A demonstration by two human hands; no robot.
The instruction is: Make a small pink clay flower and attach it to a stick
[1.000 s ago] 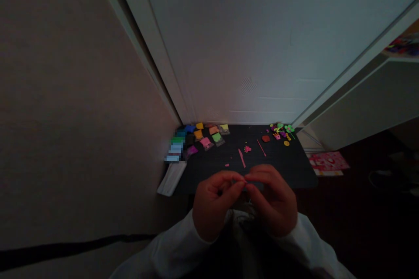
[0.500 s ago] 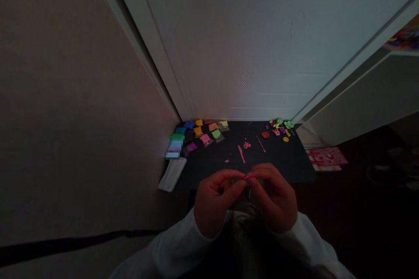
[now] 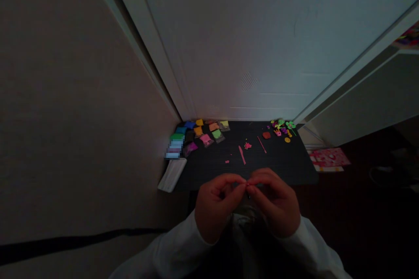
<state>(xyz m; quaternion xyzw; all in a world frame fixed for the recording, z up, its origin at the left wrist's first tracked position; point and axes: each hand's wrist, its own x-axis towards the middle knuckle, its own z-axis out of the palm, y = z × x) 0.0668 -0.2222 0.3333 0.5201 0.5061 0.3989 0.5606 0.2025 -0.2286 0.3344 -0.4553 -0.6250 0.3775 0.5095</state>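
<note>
My left hand [image 3: 216, 204] and my right hand [image 3: 279, 202] meet fingertip to fingertip in front of the table's near edge. Both are closed in a pinch on a tiny piece of pink clay [image 3: 248, 184], mostly covered by the fingers. Beyond them on the dark table [image 3: 209, 174] lies a pink clay knife [image 3: 242, 155]. Close to it are a small pink clay shape [image 3: 248, 145], a thin pink stick tool [image 3: 262, 144] and a small pink scrap [image 3: 227, 161].
Bags of coloured clay, one pink [image 3: 206, 140], cluster at the back left. A white packet [image 3: 173, 175] lies at the left edge. A red lump [image 3: 266, 135], a yellow disc [image 3: 287, 140] and a green flower [image 3: 290, 126] sit on the right. A white door [image 3: 229, 52] stands behind.
Both hands have dropped slightly toward me, still pinching the pink clay together. The view has shifted a little; the things on the table lie as before.
</note>
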